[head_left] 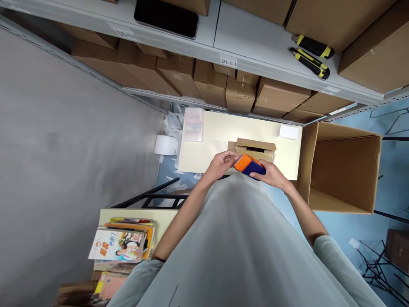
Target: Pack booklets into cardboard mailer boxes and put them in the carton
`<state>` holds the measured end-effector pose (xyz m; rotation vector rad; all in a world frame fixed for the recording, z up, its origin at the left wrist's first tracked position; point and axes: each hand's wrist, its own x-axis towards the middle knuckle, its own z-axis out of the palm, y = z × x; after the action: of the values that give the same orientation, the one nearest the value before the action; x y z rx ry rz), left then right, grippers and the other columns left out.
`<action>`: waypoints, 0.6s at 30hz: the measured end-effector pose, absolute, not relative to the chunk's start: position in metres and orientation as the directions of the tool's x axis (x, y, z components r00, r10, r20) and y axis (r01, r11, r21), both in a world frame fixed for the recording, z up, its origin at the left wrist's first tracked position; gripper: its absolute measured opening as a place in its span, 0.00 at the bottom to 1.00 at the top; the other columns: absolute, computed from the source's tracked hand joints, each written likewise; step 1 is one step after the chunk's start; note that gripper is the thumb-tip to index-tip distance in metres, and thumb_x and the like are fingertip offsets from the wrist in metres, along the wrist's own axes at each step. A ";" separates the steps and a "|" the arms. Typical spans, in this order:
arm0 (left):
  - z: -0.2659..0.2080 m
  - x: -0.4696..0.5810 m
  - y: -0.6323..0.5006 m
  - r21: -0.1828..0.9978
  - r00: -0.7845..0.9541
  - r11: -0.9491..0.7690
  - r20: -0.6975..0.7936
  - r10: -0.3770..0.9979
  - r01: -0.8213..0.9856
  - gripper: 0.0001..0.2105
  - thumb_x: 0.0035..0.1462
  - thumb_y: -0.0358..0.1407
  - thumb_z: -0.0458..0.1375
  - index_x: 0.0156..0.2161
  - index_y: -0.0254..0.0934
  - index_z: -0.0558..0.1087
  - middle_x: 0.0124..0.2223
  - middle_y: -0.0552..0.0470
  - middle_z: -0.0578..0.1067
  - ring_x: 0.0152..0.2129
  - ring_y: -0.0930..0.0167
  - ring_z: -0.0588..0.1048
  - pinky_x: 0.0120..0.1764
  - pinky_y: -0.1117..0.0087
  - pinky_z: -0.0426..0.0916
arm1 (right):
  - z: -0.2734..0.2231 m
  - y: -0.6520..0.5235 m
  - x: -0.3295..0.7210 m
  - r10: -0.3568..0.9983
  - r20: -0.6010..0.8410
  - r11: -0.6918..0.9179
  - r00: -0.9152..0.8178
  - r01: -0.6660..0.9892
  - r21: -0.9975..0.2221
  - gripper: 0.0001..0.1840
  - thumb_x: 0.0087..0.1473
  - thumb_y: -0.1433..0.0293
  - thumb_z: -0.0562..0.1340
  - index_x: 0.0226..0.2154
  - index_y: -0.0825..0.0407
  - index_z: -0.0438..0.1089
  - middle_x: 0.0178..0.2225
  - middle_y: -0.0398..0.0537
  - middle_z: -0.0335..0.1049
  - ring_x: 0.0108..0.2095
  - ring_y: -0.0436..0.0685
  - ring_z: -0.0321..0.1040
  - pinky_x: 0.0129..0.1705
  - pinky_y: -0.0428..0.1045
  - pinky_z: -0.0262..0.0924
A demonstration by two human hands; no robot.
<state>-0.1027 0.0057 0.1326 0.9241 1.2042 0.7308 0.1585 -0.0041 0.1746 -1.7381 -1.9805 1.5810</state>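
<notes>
One orange-blue box (249, 166), part hidden, pinched in right hand (269, 172); left hand (222, 163) alongside, grip unclear.

The right fingers (264, 163) cover one end of the orange-and-blue box (250, 165), which itself hides part of the small carton (255, 144). The top edge cuts off cartons (347, 23) on the upper shelf (249, 25). Print on the pinkish packet (194, 125) is illegible; the lower-left pile of papers (111, 285) is blurred, partly behind the left sleeve (137, 279).

Left hand (224, 163) loosely curled, right hand (270, 173) in thumb-and-finger grip
</notes>
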 end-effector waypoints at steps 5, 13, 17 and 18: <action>0.121 -0.098 0.001 0.909 -0.001 0.417 -0.417 0.909 -0.011 0.22 0.55 0.56 0.69 0.38 0.38 0.80 0.36 0.48 0.83 0.32 0.68 0.78 0.37 0.67 0.74 | 0.181 0.011 0.153 0.751 -0.559 -0.182 -0.352 0.703 -0.687 0.30 0.58 0.37 0.66 0.35 0.47 0.68 0.31 0.44 0.73 0.33 0.58 0.69 0.34 0.51 0.57; 0.123 -0.085 -0.002 0.883 -0.039 0.454 -0.461 0.886 -0.118 0.23 0.54 0.57 0.71 0.38 0.37 0.82 0.35 0.48 0.83 0.32 0.67 0.78 0.35 0.68 0.74 | 0.211 0.039 0.169 0.604 -0.665 -0.162 -0.440 0.749 -0.643 0.32 0.59 0.35 0.66 0.34 0.48 0.70 0.29 0.43 0.72 0.29 0.56 0.67 0.32 0.50 0.57; 0.122 -0.087 0.004 0.878 -0.072 0.451 -0.466 0.882 -0.160 0.20 0.56 0.54 0.71 0.39 0.37 0.83 0.34 0.48 0.83 0.32 0.67 0.79 0.36 0.67 0.75 | 0.226 0.060 0.166 0.576 -0.674 -0.109 -0.463 0.773 -0.625 0.33 0.59 0.35 0.66 0.32 0.48 0.71 0.29 0.45 0.74 0.29 0.56 0.68 0.32 0.50 0.57; 0.119 -0.090 0.006 0.875 -0.100 0.453 -0.473 0.876 -0.171 0.19 0.56 0.53 0.71 0.39 0.37 0.83 0.34 0.48 0.82 0.31 0.67 0.79 0.35 0.68 0.75 | 0.229 0.065 0.166 0.563 -0.684 -0.102 -0.464 0.782 -0.615 0.33 0.58 0.35 0.67 0.33 0.48 0.72 0.29 0.45 0.75 0.29 0.56 0.69 0.32 0.50 0.57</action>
<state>-0.0896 0.0058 0.1191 0.6773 1.3929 1.0038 0.1655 0.0654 0.2291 -1.7062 -2.2268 1.8204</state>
